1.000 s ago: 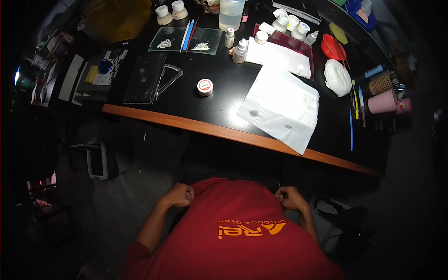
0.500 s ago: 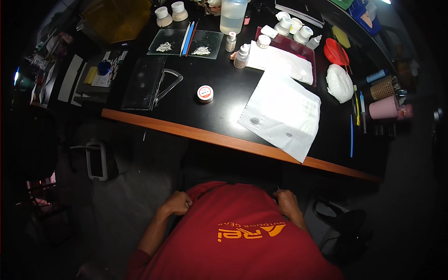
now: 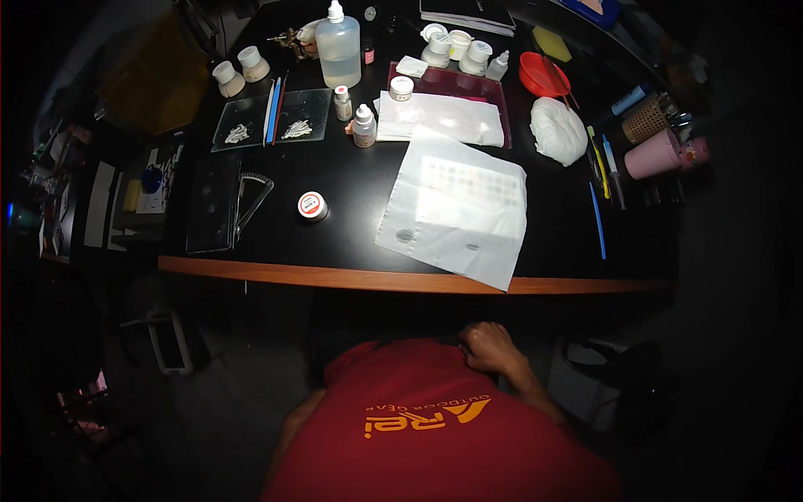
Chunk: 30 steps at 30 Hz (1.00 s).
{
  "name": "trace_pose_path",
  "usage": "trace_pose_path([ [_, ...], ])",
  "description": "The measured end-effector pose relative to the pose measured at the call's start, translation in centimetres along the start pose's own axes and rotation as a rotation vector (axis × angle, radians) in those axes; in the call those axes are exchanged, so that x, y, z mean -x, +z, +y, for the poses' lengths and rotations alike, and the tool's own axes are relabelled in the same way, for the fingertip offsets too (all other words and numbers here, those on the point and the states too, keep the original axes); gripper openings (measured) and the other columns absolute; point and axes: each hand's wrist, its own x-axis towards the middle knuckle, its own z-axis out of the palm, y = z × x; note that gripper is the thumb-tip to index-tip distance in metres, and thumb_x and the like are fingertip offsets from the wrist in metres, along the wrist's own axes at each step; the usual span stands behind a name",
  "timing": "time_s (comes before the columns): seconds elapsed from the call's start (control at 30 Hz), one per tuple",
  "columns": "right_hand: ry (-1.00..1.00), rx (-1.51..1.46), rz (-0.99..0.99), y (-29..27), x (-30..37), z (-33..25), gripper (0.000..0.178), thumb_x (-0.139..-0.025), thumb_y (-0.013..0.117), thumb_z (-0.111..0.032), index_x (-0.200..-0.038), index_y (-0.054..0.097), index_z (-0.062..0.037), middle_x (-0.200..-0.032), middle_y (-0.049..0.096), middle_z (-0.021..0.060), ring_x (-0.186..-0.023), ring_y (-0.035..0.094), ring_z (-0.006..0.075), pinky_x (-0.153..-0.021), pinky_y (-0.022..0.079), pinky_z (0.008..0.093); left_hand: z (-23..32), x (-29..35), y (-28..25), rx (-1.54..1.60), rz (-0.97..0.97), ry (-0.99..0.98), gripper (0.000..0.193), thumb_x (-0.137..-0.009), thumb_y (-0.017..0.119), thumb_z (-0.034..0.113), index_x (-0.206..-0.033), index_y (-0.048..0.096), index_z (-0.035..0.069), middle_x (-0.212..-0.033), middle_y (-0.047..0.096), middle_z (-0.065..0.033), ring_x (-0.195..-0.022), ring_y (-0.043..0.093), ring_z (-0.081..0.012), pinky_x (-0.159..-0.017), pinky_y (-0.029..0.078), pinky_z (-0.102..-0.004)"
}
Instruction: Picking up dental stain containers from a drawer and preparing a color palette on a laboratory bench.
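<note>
Below the table, my right hand (image 3: 492, 346) is closed beside the red shirt (image 3: 401, 385), its fingers curled in at the hem. Whatever those fingers may hold is hidden. Of my left arm only the forearm (image 3: 294, 425) shows, along the shirt's other side; the left hand's fingers are out of sight behind the cloth. Closest in front, on the black table (image 3: 343, 243), lie a white paper sheet (image 3: 452, 213) with grey smudges and a small jar with a red-rimmed lid (image 3: 312, 206). Both hands are apart from these.
Glass slabs (image 3: 238, 121) with white pieces and a large clear bottle (image 3: 339, 54) stand farther back. A small dropper bottle (image 3: 364, 130) is beside folded tissue (image 3: 439, 119). At right are a red bowl (image 3: 539, 77), white wad (image 3: 559, 132) and pink cup (image 3: 652, 155).
My right hand has shifted up and left toward the shirt's middle. My left hand has slipped out of sight behind the shirt. The view has turned, moving the tabletop things leftward.
</note>
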Motion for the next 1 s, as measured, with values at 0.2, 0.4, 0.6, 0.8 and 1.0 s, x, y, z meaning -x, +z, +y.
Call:
trace_pose_path([
  [0.2, -0.001, -0.207, -0.139, -5.1, 1.7, -0.5, 0.024, -0.095, 0.073, -0.023, -0.104, 0.078, -0.0012, -0.099, 0.077, 0.0202, -0.095, 0.075, 0.0381, -0.086, 0.059, 0.0485, 11.4, 5.6, -9.1, -0.187, 0.04, 0.245, 0.031, -0.085, 0.077, 0.011, -0.111, 0.079, -0.005, -0.096, 0.082, -0.016, -0.086, 0.079, -0.0209, -0.079, 0.06, -0.0329],
  [0.4, -0.386, -0.588, 0.578, -16.5, 4.1, -1.9, 0.011, -0.094, 0.076, -0.007, -0.087, 0.074, 0.0012, -0.08, 0.071, 0.008, -0.07, 0.067, 0.015, -0.061, 0.048, 0.0291, 28.5, 12.8, -14.7, 0.23, 0.287, 1.106, 0.015, -0.086, 0.078, 0.004, -0.1, 0.076, -0.002, -0.083, 0.076, -0.0096, -0.073, 0.071, -0.0139, -0.067, 0.052, -0.0265],
  [0.6, 0.087, -0.433, 1.036, -21.0, -4.6, 2.7, 0.024, -0.098, 0.076, -0.02, -0.104, 0.074, 0.0031, -0.083, 0.069, 0.0095, -0.066, 0.058, 0.0124, -0.062, 0.047, 0.0306, 42.2, 6.4, -14.4, -0.122, 0.92, 1.148, 0.027, -0.089, 0.079, 0.015, -0.112, 0.074, 0.003, -0.109, 0.071, -0.0144, -0.105, 0.064, -0.0274, -0.085, 0.051, -0.0376],
  [0.8, 0.173, -0.285, 0.931, -21.6, -7.0, 1.9, 0.028, -0.096, 0.076, -0.024, -0.105, 0.073, 0.0024, -0.092, 0.071, 0.0145, -0.075, 0.066, 0.0194, -0.071, 0.054, 0.0344, 42.6, 0.8, -15.2, -0.074, 1.044, 1.043, 0.041, -0.096, 0.065, 0.011, -0.132, 0.049, -0.002, -0.117, 0.066, -0.0216, -0.107, 0.062, -0.0348, -0.101, 0.043, -0.0509],
  [1.0, -0.003, -0.458, 0.999, -20.4, -8.2, 3.0, 0.014, -0.098, 0.073, -0.012, -0.097, 0.07, 0.0014, -0.073, 0.063, 0.0031, -0.063, 0.056, 0.0115, -0.062, 0.048, 0.0287, 43.1, 0.8, -15.5, 0.017, 0.941, 0.979, 0.045, -0.094, 0.068, 0.007, -0.133, 0.049, 0.0, -0.098, 0.071, -0.0132, -0.09, 0.067, -0.0278, -0.092, 0.046, -0.0463],
])
